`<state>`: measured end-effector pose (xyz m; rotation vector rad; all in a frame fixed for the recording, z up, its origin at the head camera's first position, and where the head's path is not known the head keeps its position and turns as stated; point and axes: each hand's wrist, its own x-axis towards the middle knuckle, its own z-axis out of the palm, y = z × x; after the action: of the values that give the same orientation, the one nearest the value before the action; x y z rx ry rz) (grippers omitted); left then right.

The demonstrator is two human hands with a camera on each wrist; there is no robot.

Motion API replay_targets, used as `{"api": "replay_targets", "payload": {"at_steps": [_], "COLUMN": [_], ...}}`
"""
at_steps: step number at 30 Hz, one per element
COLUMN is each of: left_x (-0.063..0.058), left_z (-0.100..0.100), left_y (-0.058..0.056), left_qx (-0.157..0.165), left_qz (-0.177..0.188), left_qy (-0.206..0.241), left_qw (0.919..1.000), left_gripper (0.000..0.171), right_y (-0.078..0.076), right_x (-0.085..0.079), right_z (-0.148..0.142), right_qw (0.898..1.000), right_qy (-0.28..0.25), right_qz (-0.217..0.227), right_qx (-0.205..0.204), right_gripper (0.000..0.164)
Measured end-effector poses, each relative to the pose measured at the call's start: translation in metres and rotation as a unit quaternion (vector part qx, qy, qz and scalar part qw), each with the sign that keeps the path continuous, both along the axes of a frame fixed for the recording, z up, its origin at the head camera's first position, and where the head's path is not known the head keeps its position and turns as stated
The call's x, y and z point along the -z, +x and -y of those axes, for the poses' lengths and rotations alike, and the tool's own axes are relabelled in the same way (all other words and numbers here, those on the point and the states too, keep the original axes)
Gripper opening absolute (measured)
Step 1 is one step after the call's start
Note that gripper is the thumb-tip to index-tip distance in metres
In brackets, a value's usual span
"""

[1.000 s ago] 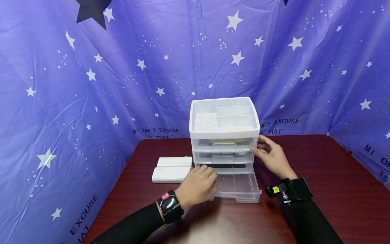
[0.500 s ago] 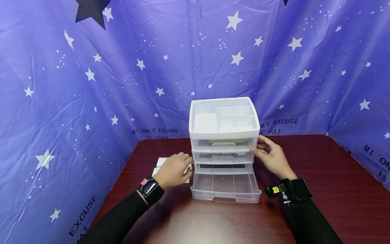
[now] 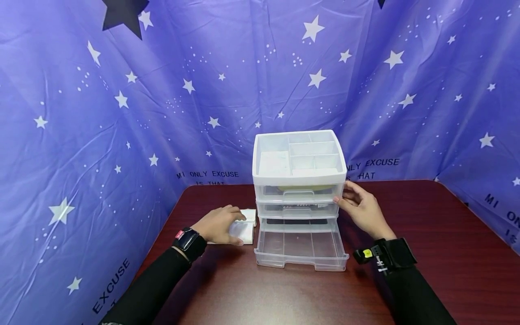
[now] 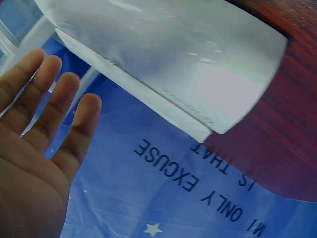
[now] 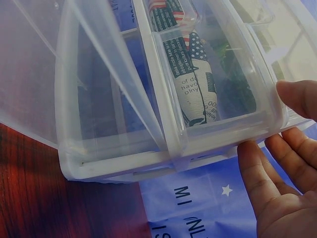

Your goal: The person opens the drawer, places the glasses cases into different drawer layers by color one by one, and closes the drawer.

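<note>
A clear plastic drawer unit [image 3: 299, 177] with a white rim stands on the table, its bottom drawer [image 3: 298, 243] pulled out and holding nothing visible. My right hand [image 3: 365, 213] holds the unit's right side, the thumb on the front edge and the fingers along the side wall. Left of the unit lie two flat, glossy white packs, the front pack [image 3: 243, 234] and the back pack [image 3: 249, 215]. Over them is my left hand [image 3: 219, 225], fingers spread and partly covering them. In the left wrist view those fingers [image 4: 86, 119] are straight, beside a white pack [image 4: 173, 54].
The top drawer [image 3: 298, 193] shows something yellowish. In the middle drawer [image 3: 298, 209], the right wrist view shows a dark and white printed item [image 5: 190, 74]. Small compartments [image 3: 313, 149] divide the unit's top. A blue star-printed curtain [image 3: 227, 90] hangs behind the dark red table [image 3: 426, 212].
My left hand has moved left, from the front of the pulled-out bottom drawer to the white packs, and its fingers have spread. My right hand stays at the unit's side.
</note>
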<state>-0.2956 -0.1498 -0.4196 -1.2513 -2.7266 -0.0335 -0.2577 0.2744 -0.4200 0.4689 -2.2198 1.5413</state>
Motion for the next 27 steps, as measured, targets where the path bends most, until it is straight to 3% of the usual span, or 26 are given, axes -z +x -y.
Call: {"api": "replay_targets", "payload": {"at_steps": [13, 27], "left_x": [0.009, 0.012], "left_z": [0.010, 0.012], "left_y": [-0.005, -0.007], "left_qx": [-0.055, -0.055], "left_qz": [0.066, 0.057], "left_qy": [-0.019, -0.027], "left_qw": [0.9961, 0.9965], "left_gripper": [0.062, 0.063], "right_y": [-0.002, -0.001], "right_x": [0.002, 0.001], "right_z": [0.000, 0.000], "right_qw": [1.000, 1.000], "right_qy": [-0.007, -0.002], "right_qz": [-0.007, -0.007], "right_qx": [0.001, 0.002], "right_gripper": [0.055, 0.056]}}
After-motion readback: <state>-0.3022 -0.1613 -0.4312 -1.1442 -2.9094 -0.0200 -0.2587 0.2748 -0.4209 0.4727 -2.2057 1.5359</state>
